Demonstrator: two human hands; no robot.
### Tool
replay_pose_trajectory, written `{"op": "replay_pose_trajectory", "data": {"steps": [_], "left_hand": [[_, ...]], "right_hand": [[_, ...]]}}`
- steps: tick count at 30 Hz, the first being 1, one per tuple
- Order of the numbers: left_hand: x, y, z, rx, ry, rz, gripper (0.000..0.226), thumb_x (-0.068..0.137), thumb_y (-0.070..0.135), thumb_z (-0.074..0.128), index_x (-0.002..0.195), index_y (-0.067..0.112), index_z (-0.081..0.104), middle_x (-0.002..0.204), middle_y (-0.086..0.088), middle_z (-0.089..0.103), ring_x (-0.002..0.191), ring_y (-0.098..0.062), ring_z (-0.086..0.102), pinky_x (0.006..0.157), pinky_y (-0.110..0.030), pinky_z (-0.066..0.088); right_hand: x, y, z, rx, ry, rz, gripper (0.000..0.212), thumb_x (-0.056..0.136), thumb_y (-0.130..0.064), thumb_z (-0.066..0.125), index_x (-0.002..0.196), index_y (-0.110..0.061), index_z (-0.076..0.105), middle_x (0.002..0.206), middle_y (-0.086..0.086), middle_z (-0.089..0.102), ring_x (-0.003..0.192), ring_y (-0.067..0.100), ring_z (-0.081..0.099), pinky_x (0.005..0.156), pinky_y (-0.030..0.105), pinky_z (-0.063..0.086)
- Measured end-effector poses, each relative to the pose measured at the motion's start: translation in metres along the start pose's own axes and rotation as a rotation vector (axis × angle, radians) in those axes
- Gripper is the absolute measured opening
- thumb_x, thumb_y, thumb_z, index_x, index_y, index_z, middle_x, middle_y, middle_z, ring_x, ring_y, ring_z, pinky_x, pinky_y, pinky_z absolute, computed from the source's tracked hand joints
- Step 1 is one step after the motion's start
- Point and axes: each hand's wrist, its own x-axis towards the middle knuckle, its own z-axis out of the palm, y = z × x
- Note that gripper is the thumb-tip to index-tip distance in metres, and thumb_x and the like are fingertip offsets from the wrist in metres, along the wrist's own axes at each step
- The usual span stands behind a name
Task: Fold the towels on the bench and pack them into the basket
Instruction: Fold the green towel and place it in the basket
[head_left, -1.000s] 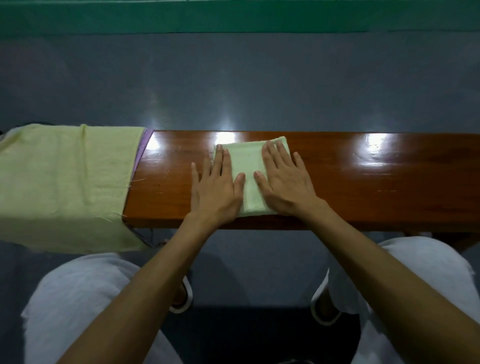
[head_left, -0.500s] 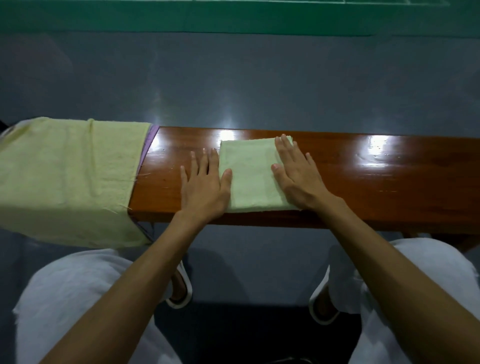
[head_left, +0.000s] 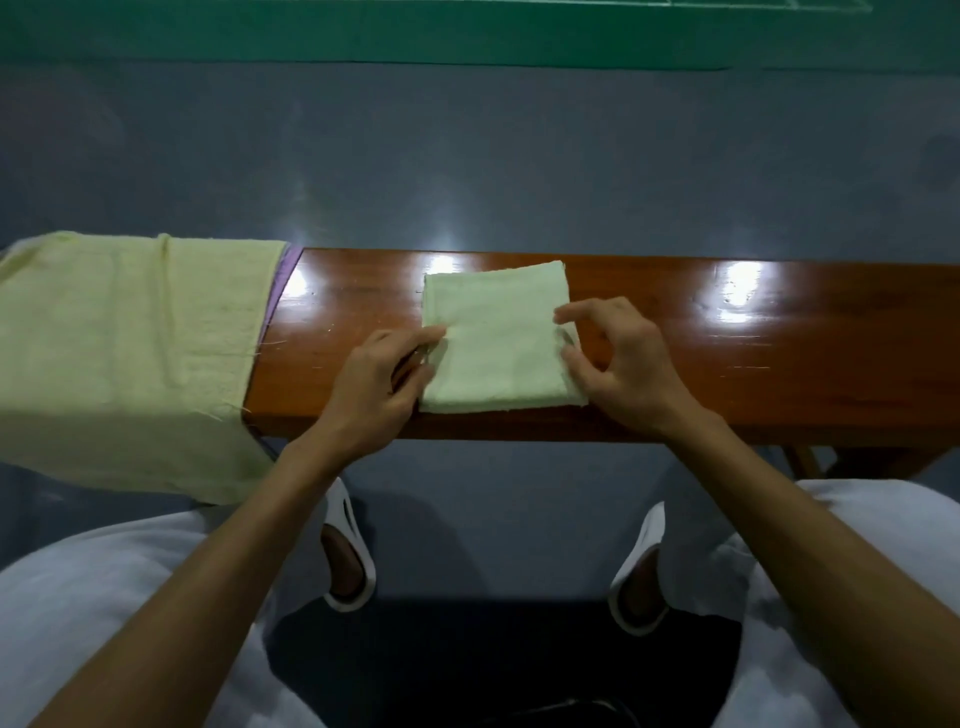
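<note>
Here the folded towel (head_left: 498, 343), a pale green square, lies flat near the middle of the counter (head_left: 753, 353), its near edge almost at the counter's front lip. The left hand (head_left: 374, 384) is curled at the towel's left edge and pinches it, forefinger on top. The right hand (head_left: 628, 364) pinches the right edge between thumb and bent fingers, where the layers gape a little. The likely trouble is in the lift: the grip may catch only the upper layers, so the lower ones would sag and the fold would open on the way to the basket, which is not in view. Since the counter is glossy, the towel could also slide toward the front lip and drop to the floor if the hands pull unevenly. A second, unfolded towel (head_left: 124, 353) hangs over the counter's left end and far down its front; a careless brush could drag it off. The edge of a purple cloth (head_left: 283, 280) shows beneath it. The counter is dark polished wood with bright lamp glare, the floor (head_left: 467, 156) is grey-blue, and a green band (head_left: 363, 31) runs along the far side.
</note>
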Motion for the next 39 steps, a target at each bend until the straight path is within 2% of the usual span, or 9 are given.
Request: {"op": "replay_pose_trajectory", "data": {"steps": [6, 10, 12, 15, 22, 26, 31, 36, 39], "left_hand": [[-0.009, 0.006, -0.006, 0.002, 0.002, 0.017, 0.044, 0.098, 0.021, 0.066, 0.141, 0.028, 0.057, 0.133, 0.015, 0.053, 0.126, -0.016, 0.047, 0.102, -0.048, 0.048], [-0.016, 0.008, -0.008, 0.063, -0.036, -0.004, 0.071, 0.084, 0.063, 0.07, 0.145, 0.036, 0.048, 0.135, 0.014, 0.047, 0.125, -0.013, 0.044, 0.102, -0.041, 0.047], [-0.016, 0.004, -0.007, 0.101, -0.07, -0.005, 0.094, 0.068, 0.075, 0.079, 0.147, 0.041, 0.041, 0.14, 0.005, 0.048, 0.125, -0.017, 0.047, 0.102, -0.041, 0.049], [-0.016, -0.001, -0.003, 0.133, -0.058, 0.011, 0.107, 0.057, 0.062, 0.091, 0.146, 0.04, 0.035, 0.144, 0.002, 0.047, 0.129, -0.021, 0.046, 0.105, -0.049, 0.049], [-0.025, 0.008, 0.003, 0.242, 0.069, 0.11, 0.079, 0.068, 0.049, 0.09, 0.135, 0.023, 0.056, 0.124, 0.001, 0.064, 0.107, -0.019, 0.051, 0.086, -0.044, 0.049], [-0.023, 0.008, 0.005, 0.225, 0.107, 0.16, 0.048, 0.079, 0.038, 0.078, 0.123, 0.021, 0.068, 0.121, 0.004, 0.066, 0.105, -0.022, 0.052, 0.079, -0.047, 0.049], [-0.016, 0.01, 0.004, 0.047, 0.113, 0.113, 0.038, 0.09, 0.042, 0.067, 0.118, 0.017, 0.075, 0.113, 0.005, 0.071, 0.1, -0.02, 0.054, 0.072, -0.038, 0.05], [-0.006, 0.017, -0.002, -0.139, 0.108, 0.001, 0.039, 0.1, 0.049, 0.059, 0.131, 0.027, 0.068, 0.107, 0.004, 0.072, 0.093, -0.023, 0.062, 0.068, -0.048, 0.058], [0.001, 0.029, -0.002, -0.34, 0.089, -0.126, 0.032, 0.101, 0.044, 0.059, 0.131, 0.032, 0.062, 0.11, 0.005, 0.07, 0.089, -0.017, 0.07, 0.064, -0.043, 0.064]], "right_hand": [[-0.014, 0.005, 0.009, 0.008, -0.118, 0.072, 0.052, 0.093, -0.039, 0.07, 0.14, -0.022, 0.054, 0.129, -0.001, 0.051, 0.11, 0.014, 0.05, 0.089, 0.031, 0.054], [-0.016, 0.004, 0.007, 0.033, -0.142, 0.062, 0.072, 0.08, -0.049, 0.082, 0.14, -0.022, 0.052, 0.131, -0.002, 0.05, 0.116, 0.012, 0.044, 0.088, 0.021, 0.047], [-0.018, 0.006, 0.006, -0.002, -0.181, 0.023, 0.088, 0.07, -0.057, 0.086, 0.142, -0.022, 0.049, 0.134, 0.001, 0.05, 0.117, 0.013, 0.042, 0.09, 0.027, 0.048], [-0.02, 0.01, 0.005, -0.058, -0.207, -0.004, 0.098, 0.06, -0.055, 0.09, 0.142, -0.024, 0.045, 0.136, 0.003, 0.049, 0.119, 0.017, 0.042, 0.095, 0.043, 0.052], [-0.024, 0.01, 0.006, -0.028, -0.178, -0.064, 0.094, 0.059, -0.047, 0.091, 0.136, -0.024, 0.044, 0.13, -0.003, 0.053, 0.105, 0.017, 0.051, 0.083, 0.045, 0.056], [-0.027, 0.01, 0.005, 0.082, -0.174, -0.076, 0.072, 0.064, -0.037, 0.086, 0.125, -0.024, 0.049, 0.121, -0.003, 0.057, 0.095, 0.017, 0.06, 0.07, 0.043, 0.059], [-0.02, 0.005, -0.009, 0.132, -0.155, -0.035, 0.046, 0.072, -0.045, 0.07, 0.108, -0.017, 0.065, 0.099, 0.0, 0.062, 0.083, 0.016, 0.06, 0.066, 0.045, 0.058], [-0.003, -0.004, -0.021, 0.288, -0.088, 0.082, 0.024, 0.087, -0.022, 0.077, 0.107, -0.012, 0.069, 0.1, -0.003, 0.07, 0.082, 0.019, 0.069, 0.066, 0.043, 0.061], [0.007, -0.008, -0.024, 0.427, -0.067, 0.198, 0.03, 0.092, -0.023, 0.073, 0.117, -0.008, 0.069, 0.108, 0.001, 0.072, 0.093, 0.014, 0.072, 0.072, 0.035, 0.064]]}}
